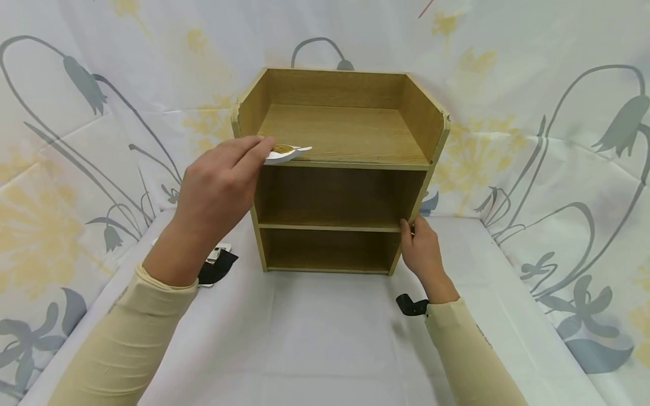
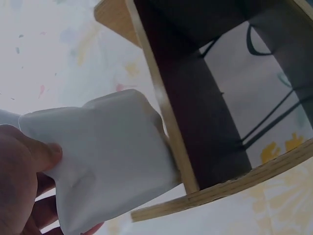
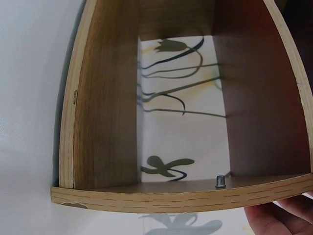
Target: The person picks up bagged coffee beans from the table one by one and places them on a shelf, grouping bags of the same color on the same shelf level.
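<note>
My left hand (image 1: pixel 219 189) pinches a small white shallow dish (image 1: pixel 282 153) by its rim, fingers curled over the near edge, its base just touching the front left corner of the top tray of the open-backed light wooden shelf unit (image 1: pixel 337 169). In the left wrist view the dish (image 2: pixel 110 159) shows a smooth, matte white underside pressed against the shelf's raw front edge (image 2: pixel 171 142). Something golden-brown lies inside; what it is I cannot tell. I judge the dish is landing but not released: my fingers have yet to let go.

My right hand (image 1: pixel 421 248) steadies the unit, thumb and fingers lightly curled round its right upright near the middle board. The wood is oak-grained laminate with pale banded edges and angled tray walls; both lower compartments look bare. A white cloth (image 1: pixel 325 332) with grey and yellow flowers covers the table.
</note>
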Demonstrator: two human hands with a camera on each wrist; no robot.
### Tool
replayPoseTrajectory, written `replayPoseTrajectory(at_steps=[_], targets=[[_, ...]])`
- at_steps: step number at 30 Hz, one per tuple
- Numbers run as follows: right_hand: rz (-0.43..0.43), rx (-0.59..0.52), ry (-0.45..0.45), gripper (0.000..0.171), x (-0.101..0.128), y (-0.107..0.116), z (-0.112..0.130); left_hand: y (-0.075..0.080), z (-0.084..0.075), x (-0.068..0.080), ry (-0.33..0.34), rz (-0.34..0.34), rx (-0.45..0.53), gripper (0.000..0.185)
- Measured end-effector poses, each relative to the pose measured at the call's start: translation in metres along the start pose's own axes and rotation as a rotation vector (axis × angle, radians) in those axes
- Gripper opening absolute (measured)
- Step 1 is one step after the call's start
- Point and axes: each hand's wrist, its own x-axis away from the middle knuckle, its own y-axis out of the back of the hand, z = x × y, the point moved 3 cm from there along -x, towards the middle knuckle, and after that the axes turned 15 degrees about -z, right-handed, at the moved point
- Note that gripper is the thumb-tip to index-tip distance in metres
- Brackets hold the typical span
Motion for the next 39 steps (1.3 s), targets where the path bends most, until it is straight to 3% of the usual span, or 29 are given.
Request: replayPoseTrajectory(at_steps=[12, 19, 28, 39], targets=[[0.009, 0.002, -0.008, 0.038, -0.001, 0.0, 0.0, -0.024, 0.004, 0.006, -0.038, 0.022, 0.034, 0.023], [0.008, 0.002, -0.01, 0.039, -0.001, -0.001, -0.001, -0.037, 0.005, 0.008, -0.039, 0.101, 0.021, 0.027], [-0.011, -0.006, 0.002, 0.038, -0.001, 0.0, -0.002, -0.054, 0.007, 0.012, 0.013, 0.233, 0.032, 0.032], [0.001, -0.004, -0.029, 0.039, 0.001, 0.0, 0.001, -0.068, 0.009, 0.012, 0.041, 0.309, 0.042, 0.038]])
